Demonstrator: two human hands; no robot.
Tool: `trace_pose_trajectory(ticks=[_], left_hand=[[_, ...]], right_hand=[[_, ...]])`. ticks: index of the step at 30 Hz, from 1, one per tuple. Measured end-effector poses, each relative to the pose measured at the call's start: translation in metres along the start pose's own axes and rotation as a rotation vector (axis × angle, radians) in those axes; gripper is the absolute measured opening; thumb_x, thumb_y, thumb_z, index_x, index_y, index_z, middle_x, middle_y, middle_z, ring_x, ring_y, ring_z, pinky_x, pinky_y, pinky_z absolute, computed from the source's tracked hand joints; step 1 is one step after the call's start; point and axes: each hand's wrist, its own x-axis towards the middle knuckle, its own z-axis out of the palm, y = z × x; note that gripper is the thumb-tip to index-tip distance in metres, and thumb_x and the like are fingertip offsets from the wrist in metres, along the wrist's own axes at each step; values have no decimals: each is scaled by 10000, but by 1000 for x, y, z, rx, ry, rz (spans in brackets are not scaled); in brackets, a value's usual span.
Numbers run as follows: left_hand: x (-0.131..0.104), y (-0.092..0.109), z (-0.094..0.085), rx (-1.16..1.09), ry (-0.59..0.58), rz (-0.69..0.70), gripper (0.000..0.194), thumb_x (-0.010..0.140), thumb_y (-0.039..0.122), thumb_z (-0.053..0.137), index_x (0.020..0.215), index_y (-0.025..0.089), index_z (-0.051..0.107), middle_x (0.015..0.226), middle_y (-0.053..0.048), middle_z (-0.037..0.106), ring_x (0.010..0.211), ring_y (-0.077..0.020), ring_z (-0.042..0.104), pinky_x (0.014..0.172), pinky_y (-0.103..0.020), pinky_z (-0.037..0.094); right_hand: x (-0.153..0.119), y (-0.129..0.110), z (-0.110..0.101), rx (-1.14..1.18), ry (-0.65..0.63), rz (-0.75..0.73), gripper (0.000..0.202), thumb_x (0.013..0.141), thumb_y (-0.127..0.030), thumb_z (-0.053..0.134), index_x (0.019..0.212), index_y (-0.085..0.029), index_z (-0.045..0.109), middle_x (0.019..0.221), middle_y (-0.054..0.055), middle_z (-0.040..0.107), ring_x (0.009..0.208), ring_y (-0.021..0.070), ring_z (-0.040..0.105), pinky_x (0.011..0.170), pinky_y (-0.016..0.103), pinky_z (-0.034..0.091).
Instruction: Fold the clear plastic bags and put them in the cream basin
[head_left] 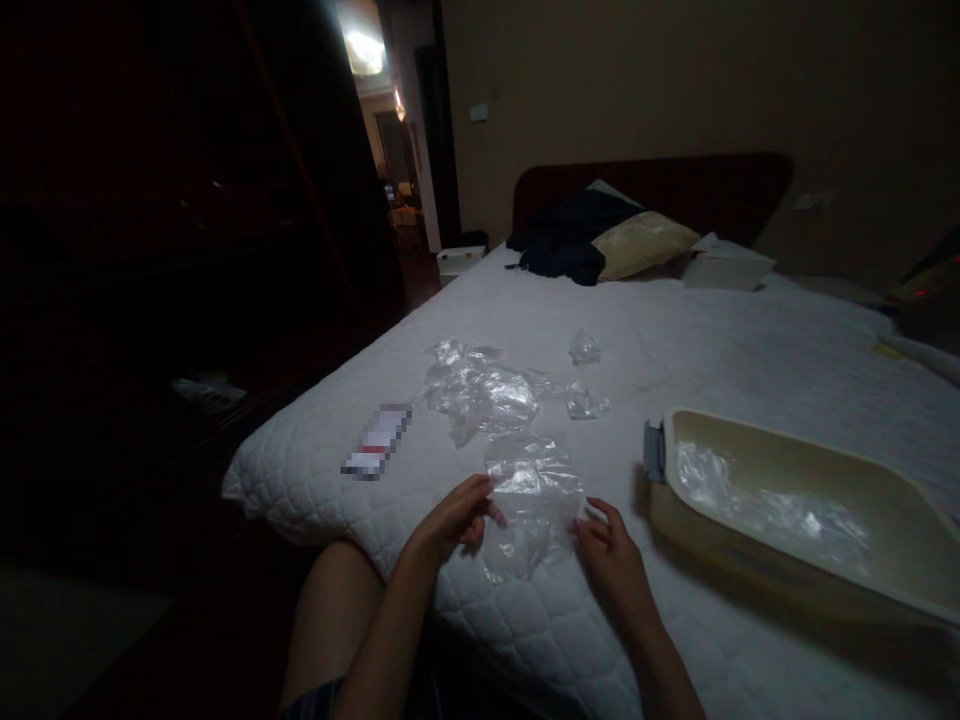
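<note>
Plastic bag (pixel 536 485) | your left hand (pixel 450 522) and right hand (pixel 611 555) sit apart at its sides, grip unclear | uneven pulling could crumple it

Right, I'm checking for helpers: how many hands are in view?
2: the left hand at the left edge of the clear plastic between them, the right hand by its right edge. Dark areas could hide others.

Bare hands at a clear bag (pixel 531 505) on a white-quilted bed (pixel 420 360).
Left grip (pixel 456 515) and right grip (pixel 606 545) flank it; crumpled plastic (pixel 487 395) lies beyond, a pixelated item (pixel 379 440) left, a cream tub (pixel 810 450) with clear plastic inside right, a pillow (pixel 645 245) far.
</note>
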Motion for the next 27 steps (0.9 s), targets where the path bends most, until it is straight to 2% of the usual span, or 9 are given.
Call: trace_pose_trajectory(ticks=[4,8,11,14,17,20,22,24,27], left_hand=[[-9,-13,6,-6,126,75,543,766,485,468,1166,153,306,640,-21,614,291,-66,416,272,-158,277],[-16,-22,7,73,124,71,625,724,426,547,1216,155,272,640,-8,610,294,-45,396,289,-147,260],[-17,-22,5,115,121,77,666,678,353,604,1227,161,280,599,26,582,293,-29,375,301,-137,228],[-16,-20,0,75,88,62,649,666,318,608,1217,158,305,506,80,501,278,-19,320,308,-137,183],[-17,-18,-5,34,40,55,625,671,337,616,1201,151,341,489,90,465,285,-9,285,317,-145,154],[-19,-18,-8,36,21,63,601,667,390,632,1163,149,395,523,72,487,290,9,259,324,-153,129],[-20,-18,-9,43,-7,59,587,674,408,627,1152,148,408,537,58,512,286,12,251,323,-159,117],[-20,-18,-9,41,-48,49,583,686,400,619,1159,147,392,573,32,554,287,6,266,321,-161,124],[-19,-18,-9,31,-77,51,594,684,391,622,1163,151,365,621,7,591,292,0,290,324,-156,158]], right_hand=[[-18,8,0,-85,-25,-65,473,736,-457,511,1124,-195,449,846,47,635,472,106,493,472,238,404],[-23,11,2,-186,-50,-163,447,726,-415,518,1121,-210,485,809,13,613,457,87,441,482,233,396],[-22,9,3,-127,-50,-166,414,724,-381,515,1099,-206,499,743,-1,585,511,100,476,507,229,407],[-22,5,-1,67,-51,-109,386,702,-363,554,1044,-195,490,692,-16,532,565,111,500,505,219,414],[-24,2,-11,239,-147,-4,421,675,-373,598,1032,-208,448,644,-54,472,490,92,473,425,201,383],[-28,4,-25,250,-298,107,458,661,-397,614,1044,-214,440,639,-63,470,432,92,478,353,189,332],[-29,7,-35,193,-352,158,470,667,-412,605,1061,-215,439,643,-61,483,420,103,491,338,197,322],[-29,9,-43,102,-331,151,430,679,-433,587,1023,-203,467,596,-66,471,403,105,469,350,209,319],[-31,3,-45,-136,-130,-2,311,686,-456,580,829,-186,527,505,-63,429,433,110,442,416,225,324]])
